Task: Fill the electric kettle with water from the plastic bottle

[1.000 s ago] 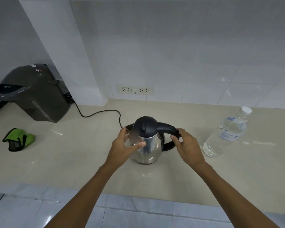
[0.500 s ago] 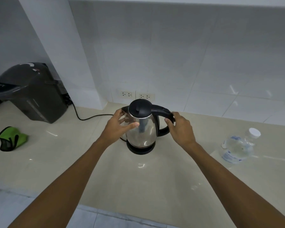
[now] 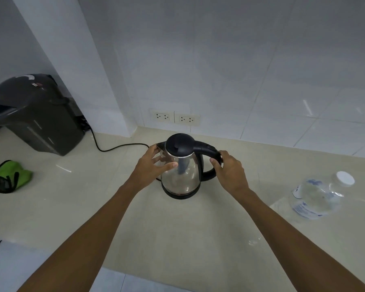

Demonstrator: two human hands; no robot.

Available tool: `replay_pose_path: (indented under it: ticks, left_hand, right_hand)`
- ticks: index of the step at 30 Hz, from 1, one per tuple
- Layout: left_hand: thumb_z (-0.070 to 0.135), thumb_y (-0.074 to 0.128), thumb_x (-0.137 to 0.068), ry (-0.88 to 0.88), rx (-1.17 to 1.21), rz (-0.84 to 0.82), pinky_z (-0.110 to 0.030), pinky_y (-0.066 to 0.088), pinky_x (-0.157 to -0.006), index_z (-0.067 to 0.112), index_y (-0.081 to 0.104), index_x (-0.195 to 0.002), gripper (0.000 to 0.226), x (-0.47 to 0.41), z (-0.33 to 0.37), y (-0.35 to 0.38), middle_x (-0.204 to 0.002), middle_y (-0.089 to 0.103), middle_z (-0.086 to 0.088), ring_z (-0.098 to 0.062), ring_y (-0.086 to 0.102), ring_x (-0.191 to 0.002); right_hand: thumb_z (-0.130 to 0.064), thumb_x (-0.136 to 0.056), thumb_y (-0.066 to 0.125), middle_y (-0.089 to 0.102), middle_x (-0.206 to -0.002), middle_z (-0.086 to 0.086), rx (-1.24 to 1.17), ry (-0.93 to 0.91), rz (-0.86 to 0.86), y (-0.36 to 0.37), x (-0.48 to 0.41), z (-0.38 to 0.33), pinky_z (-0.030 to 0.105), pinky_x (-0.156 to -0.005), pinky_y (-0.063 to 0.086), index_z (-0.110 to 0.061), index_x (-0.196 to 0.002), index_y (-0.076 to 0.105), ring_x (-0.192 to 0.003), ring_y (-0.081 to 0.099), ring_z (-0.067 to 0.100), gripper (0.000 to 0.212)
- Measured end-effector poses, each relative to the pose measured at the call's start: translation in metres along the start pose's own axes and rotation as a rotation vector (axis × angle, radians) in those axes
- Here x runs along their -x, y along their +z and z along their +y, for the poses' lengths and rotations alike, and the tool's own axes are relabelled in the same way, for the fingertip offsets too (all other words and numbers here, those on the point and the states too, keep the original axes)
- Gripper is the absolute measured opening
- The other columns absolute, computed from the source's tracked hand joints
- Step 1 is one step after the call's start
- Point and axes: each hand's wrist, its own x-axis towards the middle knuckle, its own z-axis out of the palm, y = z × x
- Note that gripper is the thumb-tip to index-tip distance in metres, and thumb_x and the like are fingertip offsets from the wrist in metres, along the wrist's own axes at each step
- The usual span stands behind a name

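Observation:
A steel electric kettle (image 3: 182, 175) with a black lid, shut, and a black handle stands on its black base in the middle of the beige counter (image 3: 177, 239). My left hand (image 3: 154, 167) cups the kettle's left side near the spout, thumb across the steel body. My right hand (image 3: 230, 169) wraps the black handle on the right. A clear plastic water bottle (image 3: 318, 197) with a white cap on stands at the right, apart from both hands.
A dark hot-water dispenser (image 3: 32, 114) sits at the back left, a black cord (image 3: 114, 145) running from it toward the kettle. A green cloth pouch (image 3: 11, 175) lies at the left. Two wall sockets (image 3: 174, 118) are behind the kettle. The counter's front edge is near me.
The kettle now stands on its black base, farther back toward the wall sockets, with both hands still on it. The view has shifted, so the bottle appears lower right.

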Motion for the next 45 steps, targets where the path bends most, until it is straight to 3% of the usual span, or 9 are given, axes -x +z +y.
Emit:
replay_pose_path:
  ticks: [7, 13, 18, 23, 31, 36, 39, 42, 45]
  left_hand:
    - [0.035, 0.096, -0.078, -0.005, -0.019, -0.009, -0.046, 0.056, -0.110, 0.037, 0.051, -0.147, 0.082, -0.003, -0.007, 0.000, -0.150, 0.059, 0.014, -0.017, 0.061, -0.138]
    - [0.074, 0.093, -0.052, -0.014, -0.036, -0.029, -0.050, 0.054, -0.112, 0.035, 0.044, -0.154, 0.119, 0.002, -0.006, -0.001, -0.158, 0.052, 0.010, -0.018, 0.055, -0.144]
    - [0.077, 0.091, -0.050, -0.027, -0.054, -0.048, -0.053, 0.053, -0.114, 0.032, 0.041, -0.156, 0.126, 0.005, 0.000, -0.003, -0.163, 0.047, 0.006, -0.021, 0.052, -0.146]
    - [0.047, 0.092, -0.073, -0.035, -0.050, -0.047, -0.053, 0.052, -0.114, 0.030, 0.041, -0.156, 0.100, 0.005, 0.000, -0.001, -0.159, 0.048, 0.006, -0.022, 0.052, -0.147]
    - [0.057, 0.092, -0.066, -0.033, -0.029, -0.045, -0.053, 0.052, -0.115, 0.028, 0.039, -0.158, 0.110, 0.005, 0.000, -0.001, -0.164, 0.045, 0.002, -0.024, 0.050, -0.149]
    - [0.081, 0.091, -0.047, -0.027, -0.035, -0.039, -0.052, 0.052, -0.115, 0.031, 0.040, -0.157, 0.130, 0.006, 0.000, -0.002, -0.163, 0.048, 0.005, -0.022, 0.052, -0.147]
    - [0.073, 0.091, -0.059, -0.037, -0.082, -0.038, -0.049, 0.048, -0.118, 0.031, 0.040, -0.157, 0.119, 0.008, 0.002, 0.000, -0.156, 0.052, 0.012, -0.018, 0.051, -0.146]
    - [0.043, 0.089, -0.084, 0.025, -0.178, 0.006, -0.036, 0.042, -0.114, 0.029, 0.042, -0.156, 0.086, 0.015, 0.006, 0.005, -0.134, 0.053, 0.027, -0.006, 0.044, -0.137]
    - [0.037, 0.087, -0.089, 0.055, -0.278, 0.087, -0.031, 0.040, -0.106, 0.021, 0.047, -0.153, 0.077, 0.021, 0.018, 0.006, -0.139, 0.054, 0.014, -0.008, 0.045, -0.130]
  right_hand:
    - [-0.040, -0.098, 0.060, 0.069, -0.111, 0.007, -0.089, 0.062, -0.039, -0.002, 0.001, 0.001, 0.035, -0.084, 0.050, -0.016, -0.130, 0.058, -0.103, 0.063, 0.027, 0.040]
    - [-0.062, -0.095, 0.049, 0.071, -0.110, 0.000, -0.509, 0.397, -0.175, -0.021, -0.006, -0.005, 0.042, -0.080, 0.064, -0.026, -0.111, 0.069, -0.097, 0.070, 0.024, 0.044]
    - [-0.061, -0.094, 0.052, 0.070, -0.108, 0.002, -0.511, 0.431, -0.186, -0.022, -0.011, -0.010, 0.038, -0.074, 0.063, -0.026, -0.104, 0.067, -0.092, 0.071, 0.024, 0.040]
    - [-0.057, -0.095, 0.056, 0.069, -0.108, 0.003, -0.524, 0.450, -0.176, -0.021, -0.011, -0.012, 0.033, -0.068, 0.061, -0.023, -0.107, 0.066, -0.091, 0.071, 0.024, 0.038]
    - [-0.058, -0.094, 0.056, 0.069, -0.107, 0.001, -0.522, 0.455, -0.158, -0.017, -0.011, -0.009, 0.040, -0.077, 0.064, -0.023, -0.109, 0.066, -0.094, 0.071, 0.025, 0.040]
    - [-0.059, -0.094, 0.054, 0.069, -0.110, 0.004, -0.515, 0.456, -0.152, -0.016, -0.011, -0.010, 0.038, -0.074, 0.063, -0.024, -0.109, 0.066, -0.097, 0.070, 0.025, 0.041]
    - [-0.059, -0.096, 0.049, 0.068, -0.113, 0.006, -0.449, 0.443, -0.157, -0.016, -0.011, -0.014, 0.036, -0.072, 0.063, -0.023, -0.115, 0.064, -0.100, 0.068, 0.026, 0.043]
    - [-0.058, -0.099, 0.041, 0.067, -0.114, 0.008, -0.306, 0.363, -0.153, -0.018, -0.008, -0.019, 0.043, -0.082, 0.062, -0.020, -0.121, 0.062, -0.102, 0.067, 0.028, 0.049]
    - [-0.056, -0.100, 0.042, 0.070, -0.118, 0.011, -0.090, 0.260, -0.111, -0.028, -0.004, -0.030, 0.036, -0.091, 0.051, -0.017, -0.132, 0.058, -0.110, 0.064, 0.031, 0.053]
